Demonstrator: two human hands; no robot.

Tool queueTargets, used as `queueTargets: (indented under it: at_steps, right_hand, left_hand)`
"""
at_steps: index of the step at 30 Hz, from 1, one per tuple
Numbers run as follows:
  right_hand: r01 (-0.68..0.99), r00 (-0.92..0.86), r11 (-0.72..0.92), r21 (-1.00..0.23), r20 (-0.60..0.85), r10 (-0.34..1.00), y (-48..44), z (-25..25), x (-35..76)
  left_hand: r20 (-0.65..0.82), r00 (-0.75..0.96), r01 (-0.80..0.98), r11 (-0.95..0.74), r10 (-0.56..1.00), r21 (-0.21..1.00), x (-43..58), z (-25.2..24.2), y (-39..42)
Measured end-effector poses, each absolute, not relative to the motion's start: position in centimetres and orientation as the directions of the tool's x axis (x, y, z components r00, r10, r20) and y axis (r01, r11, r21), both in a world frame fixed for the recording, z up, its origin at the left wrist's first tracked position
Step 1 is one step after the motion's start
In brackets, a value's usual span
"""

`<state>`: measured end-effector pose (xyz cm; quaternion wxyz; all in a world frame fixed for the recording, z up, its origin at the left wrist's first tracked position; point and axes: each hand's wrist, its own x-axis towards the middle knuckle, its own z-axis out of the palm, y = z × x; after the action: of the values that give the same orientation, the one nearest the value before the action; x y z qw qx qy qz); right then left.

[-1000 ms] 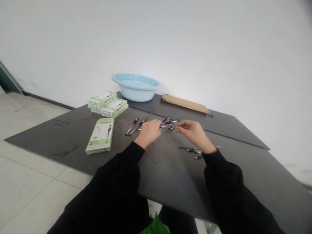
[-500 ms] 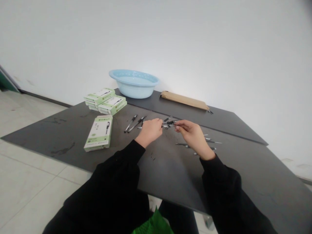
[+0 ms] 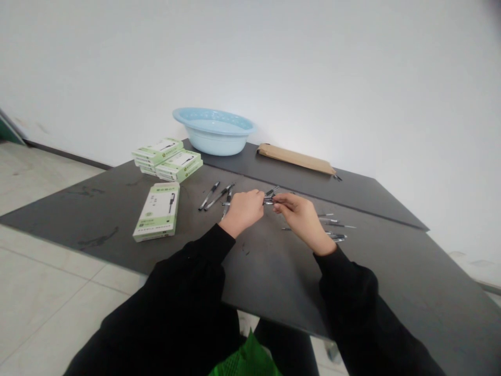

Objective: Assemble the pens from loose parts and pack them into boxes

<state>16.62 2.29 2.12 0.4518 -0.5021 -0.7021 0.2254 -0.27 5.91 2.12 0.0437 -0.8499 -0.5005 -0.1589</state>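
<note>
My left hand (image 3: 243, 209) and my right hand (image 3: 296, 213) meet above the middle of the dark table (image 3: 117, 209), both pinched on a small dark pen part (image 3: 269, 198) held between them. Loose pens (image 3: 213, 195) lie just left of my left hand. More pen pieces (image 3: 332, 230) are scattered right of my right hand. Both arms are in black sleeves.
A green-and-white box (image 3: 157, 210) lies flat at the left, with a stack of similar boxes (image 3: 169, 158) behind it. A light blue basin (image 3: 213, 130) stands at the back against the white wall, and a brown envelope (image 3: 295, 158) lies right of it.
My hands have drawn closer together, the right one moving left towards the left one. The view has shifted slightly; the things on the table stay where they were.
</note>
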Motion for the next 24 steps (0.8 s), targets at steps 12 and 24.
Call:
queueTargets:
  at_steps: [12,24]
  right_hand:
    - [0.115,0.135,0.421,-0.9,0.434,0.891,2.3,3.0,14.4]
    - [0.541,0.013,0.515,-0.665,0.619,0.785,2.3,3.1,12.4]
  left_hand:
    - [0.411,0.27,0.748,-0.459,0.871,0.48,0.7,1.7,5.5]
    - [0.331,0.111,0.157,-0.346,0.937,0.925,2.7,-0.8,6.3]
